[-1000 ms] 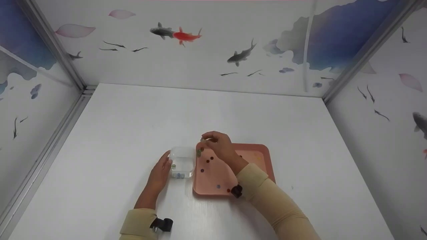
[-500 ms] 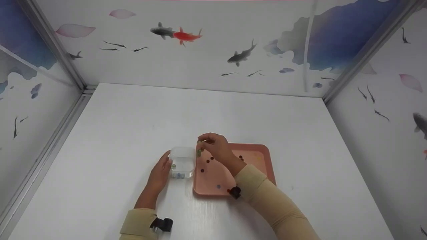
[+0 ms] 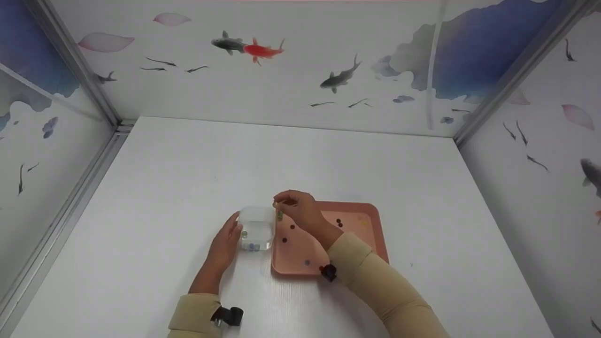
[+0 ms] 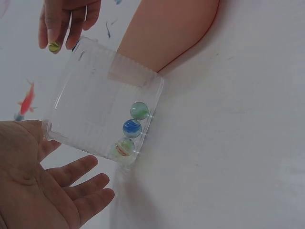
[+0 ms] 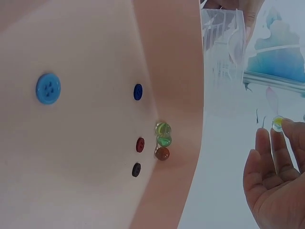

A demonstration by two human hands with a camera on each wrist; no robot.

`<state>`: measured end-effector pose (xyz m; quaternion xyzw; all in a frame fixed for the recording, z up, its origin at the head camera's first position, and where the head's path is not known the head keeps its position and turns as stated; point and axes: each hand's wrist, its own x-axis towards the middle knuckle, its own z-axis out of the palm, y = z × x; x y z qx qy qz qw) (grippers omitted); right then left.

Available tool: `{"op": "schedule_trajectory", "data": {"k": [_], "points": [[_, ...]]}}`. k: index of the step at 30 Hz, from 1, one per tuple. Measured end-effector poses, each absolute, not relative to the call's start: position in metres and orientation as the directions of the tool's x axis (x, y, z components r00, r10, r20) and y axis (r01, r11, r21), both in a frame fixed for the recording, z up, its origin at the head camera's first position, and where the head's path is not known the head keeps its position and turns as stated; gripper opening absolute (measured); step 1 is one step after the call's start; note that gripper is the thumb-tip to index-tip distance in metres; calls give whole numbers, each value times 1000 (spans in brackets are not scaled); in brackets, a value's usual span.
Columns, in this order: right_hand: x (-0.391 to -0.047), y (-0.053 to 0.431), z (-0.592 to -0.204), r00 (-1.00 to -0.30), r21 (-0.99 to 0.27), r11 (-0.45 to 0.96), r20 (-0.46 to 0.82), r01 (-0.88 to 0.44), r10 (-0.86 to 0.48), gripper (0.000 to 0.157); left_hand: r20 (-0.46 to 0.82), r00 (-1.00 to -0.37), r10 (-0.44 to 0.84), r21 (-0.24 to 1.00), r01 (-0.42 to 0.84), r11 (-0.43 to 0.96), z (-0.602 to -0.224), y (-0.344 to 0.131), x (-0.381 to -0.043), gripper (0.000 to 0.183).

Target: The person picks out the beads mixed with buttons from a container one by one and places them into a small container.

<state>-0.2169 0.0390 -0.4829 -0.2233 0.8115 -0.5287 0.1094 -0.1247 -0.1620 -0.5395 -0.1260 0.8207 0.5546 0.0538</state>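
Note:
My left hand (image 3: 225, 241) rests against the left side of a clear plastic box (image 4: 90, 90), with its fingers mostly straight. Inside the box lie several glass marbles, among them a green one (image 4: 139, 110) and a blue one (image 4: 132, 128). Between thumb and fingertips my right hand (image 3: 303, 211) pinches a clear marble with a yellow-green swirl (image 5: 278, 123). That hand is above the far left corner of a pink tray (image 3: 380, 234), close to the box's right rim. More marbles, green (image 5: 164, 140) and brown (image 5: 162, 153), sit along the tray's edge.
Buttons lie scattered in the tray: light blue (image 5: 48, 88), dark blue (image 5: 137, 91), red (image 5: 140, 144) and black (image 5: 136, 170). The tray stands right beside the box on a white table (image 3: 197, 164). Printed panels (image 3: 281, 94) enclose the table on three sides.
My right hand has moved left and slightly nearer, from the tray's far edge toward the box, carrying the marble. My left hand and the box have stayed in place.

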Motion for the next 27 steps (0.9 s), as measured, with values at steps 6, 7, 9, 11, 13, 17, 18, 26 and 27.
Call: {"op": "schedule_trajectory", "data": {"k": [6,7,9,11,13,17,18,26,27], "points": [[-213,35,-481,-878,-909,380,-33,-173,-478,21,-236,-961,-143,895,-273,353,-540,-162,-124,52],[-212,35,-481,-877,-908,386,-47,-162,-479,22,-236,-961,-142,895,-272,354,-540,-162,-124,52],[-212,34,-482,-872,-908,388,-57,-157,-486,22,-233,-962,-140,895,-269,356,-540,-162,-124,52],[-211,32,-483,-864,-914,368,-42,-169,-501,22,-230,-963,-139,896,-265,357,-540,-163,-124,52],[-211,31,-484,-858,-916,354,-21,-190,-514,19,-228,-964,-136,897,-262,355,-540,-163,-125,52],[-210,29,-484,-845,-907,350,11,-233,-535,19,-228,-965,-131,898,-260,354,-540,-164,-125,52],[-209,28,-484,-843,-899,361,14,-246,-538,19,-232,-964,-130,897,-264,355,-540,-164,-125,52],[-205,23,-483,-847,-862,438,-21,-253,-531,22,-257,-957,-138,882,-290,372,-539,-163,-124,55],[-205,23,-484,-847,-861,442,-26,-251,-531,22,-256,-957,-138,881,-290,373,-539,-163,-125,54]]}}
